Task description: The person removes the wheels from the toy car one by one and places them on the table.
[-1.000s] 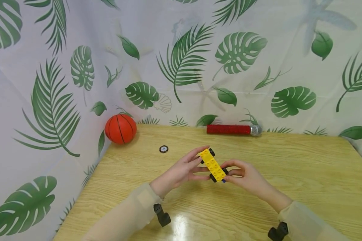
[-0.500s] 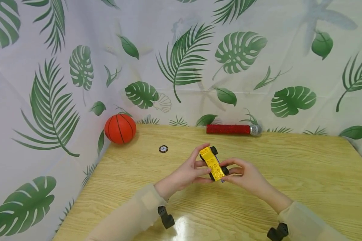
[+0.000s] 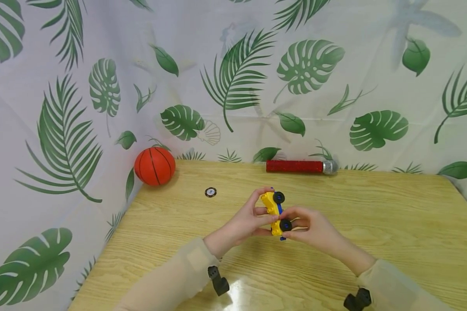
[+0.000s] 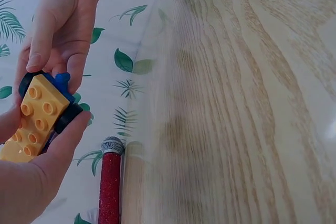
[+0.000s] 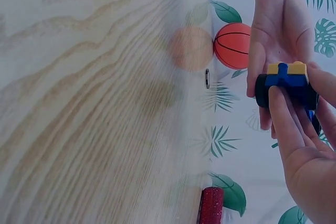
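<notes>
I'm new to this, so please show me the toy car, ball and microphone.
Toy car [image 4: 40,109]: left wrist view, studded yellow top.
Ball [image 3: 155,166]: head view, front middle.
Microphone [image 3: 297,166]: head view, red handle.

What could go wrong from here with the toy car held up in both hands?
The toy car might slip and drop onto the table, since the left hand and right hand hold it raised.
The right hand is right at a wheel, which could turn and loosen that grip.
The ball, being round, might roll if bumped.

sleeves [image 3: 171,273]: pale beige | wrist devices [image 3: 219,283]: black | left hand [image 3: 244,221]: bare | right hand [image 3: 315,225]: bare
</notes>
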A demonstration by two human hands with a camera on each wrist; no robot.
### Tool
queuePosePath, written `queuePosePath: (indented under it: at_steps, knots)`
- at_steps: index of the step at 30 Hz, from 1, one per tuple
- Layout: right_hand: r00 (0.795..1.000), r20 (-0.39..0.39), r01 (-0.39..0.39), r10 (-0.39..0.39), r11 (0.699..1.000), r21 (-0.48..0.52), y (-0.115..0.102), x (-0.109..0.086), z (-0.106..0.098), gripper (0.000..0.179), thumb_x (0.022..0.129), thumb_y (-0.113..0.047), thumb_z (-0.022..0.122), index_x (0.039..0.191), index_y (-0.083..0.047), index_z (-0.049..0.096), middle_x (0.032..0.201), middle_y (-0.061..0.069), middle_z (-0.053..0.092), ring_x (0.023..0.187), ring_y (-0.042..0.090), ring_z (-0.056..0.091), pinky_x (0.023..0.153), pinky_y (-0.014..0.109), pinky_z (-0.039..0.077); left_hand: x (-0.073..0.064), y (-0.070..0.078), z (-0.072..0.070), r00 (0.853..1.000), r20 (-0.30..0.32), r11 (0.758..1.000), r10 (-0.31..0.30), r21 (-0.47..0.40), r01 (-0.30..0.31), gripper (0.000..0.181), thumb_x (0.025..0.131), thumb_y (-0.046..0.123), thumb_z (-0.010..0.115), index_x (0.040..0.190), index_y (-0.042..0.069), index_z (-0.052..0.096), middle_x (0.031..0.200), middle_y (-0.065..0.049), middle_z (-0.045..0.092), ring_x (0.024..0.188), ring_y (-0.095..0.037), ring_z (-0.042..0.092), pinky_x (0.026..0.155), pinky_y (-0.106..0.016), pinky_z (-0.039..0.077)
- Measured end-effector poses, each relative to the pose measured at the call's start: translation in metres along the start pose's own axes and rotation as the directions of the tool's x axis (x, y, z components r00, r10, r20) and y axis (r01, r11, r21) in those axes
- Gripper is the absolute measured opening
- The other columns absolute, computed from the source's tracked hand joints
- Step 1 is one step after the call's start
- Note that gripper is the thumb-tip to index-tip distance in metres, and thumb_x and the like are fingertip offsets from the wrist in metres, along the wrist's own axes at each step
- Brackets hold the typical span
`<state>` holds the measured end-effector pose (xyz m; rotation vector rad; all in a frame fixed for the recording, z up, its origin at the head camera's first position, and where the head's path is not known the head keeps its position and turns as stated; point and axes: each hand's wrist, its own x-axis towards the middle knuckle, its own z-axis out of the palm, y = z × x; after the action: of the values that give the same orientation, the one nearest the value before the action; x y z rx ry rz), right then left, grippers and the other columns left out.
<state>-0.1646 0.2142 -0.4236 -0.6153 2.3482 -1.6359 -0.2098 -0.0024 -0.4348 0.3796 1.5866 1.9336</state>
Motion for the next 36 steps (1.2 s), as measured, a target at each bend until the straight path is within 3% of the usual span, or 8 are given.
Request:
queuePosePath:
  at_steps: [13,19,24,30,36]
  knots:
    - [0.995,-0.056,-0.090,0.088,0.996,-0.027,-0.0021,0.0002,-0.0027,0.044,0.089,-0.018,0.075,0.125,0.002,0.059,0.111,0.018,0.068,0.096,0.014,0.069,0.082,0.026,0.059,-0.0015,0.0007,0.0003,0.999,-0.012,0.999,0.031,-0.030,-0.032,0.063,0.098,-0.003,0.055,0.145,0.033,0.034,0.128,-0.023,0.061,0.106,-0.027,0.066,0.087,-0.053,0.057]
    - [0.991,-0.077,-0.114,0.110,0.992,-0.053,-0.0005,0.0005,-0.0030,0.044,0.088,-0.023,0.076,0.123,0.000,0.062,0.107,0.015,0.071,0.095,0.015,0.071,0.080,0.026,0.059,-0.0038,0.0023,0.0002,0.999,-0.023,0.999,0.044,-0.020,-0.045,0.063,0.098,-0.003,0.054,0.147,0.030,0.032,0.134,-0.029,0.056,0.109,-0.033,0.066,0.086,-0.059,0.055]
    - [0.984,-0.073,-0.163,0.161,0.986,-0.025,-0.0021,0.0022,-0.0026,0.048,0.088,-0.027,0.077,0.124,0.001,0.063,0.103,0.014,0.073,0.091,0.016,0.072,0.080,0.029,0.060,-0.0043,0.0028,0.0004,0.999,-0.018,0.999,0.049,-0.015,-0.049,0.063,0.098,-0.004,0.054,0.146,0.031,0.033,0.138,-0.031,0.052,0.109,-0.033,0.066,0.086,-0.060,0.054]
    - [0.956,-0.054,-0.284,0.287,0.957,0.057,-0.0079,0.0044,-0.0031,0.052,0.090,-0.028,0.074,0.130,0.003,0.061,0.104,0.010,0.074,0.091,0.015,0.071,0.087,0.037,0.059,-0.0048,0.0033,0.0020,0.997,-0.029,0.998,0.067,-0.001,-0.067,0.064,0.096,-0.006,0.056,0.144,0.030,0.036,0.135,-0.029,0.056,0.107,-0.030,0.067,0.086,-0.061,0.054]
    - [0.949,-0.032,-0.309,0.313,0.947,0.087,-0.0077,0.0058,-0.0019,0.054,0.089,-0.023,0.076,0.130,0.007,0.059,0.100,0.011,0.075,0.089,0.019,0.072,0.086,0.037,0.059,-0.0047,0.0007,0.0047,0.996,-0.054,0.996,0.073,0.046,-0.071,0.063,0.095,-0.006,0.058,0.143,0.029,0.038,0.128,-0.026,0.060,0.106,-0.029,0.068,0.082,-0.058,0.056]
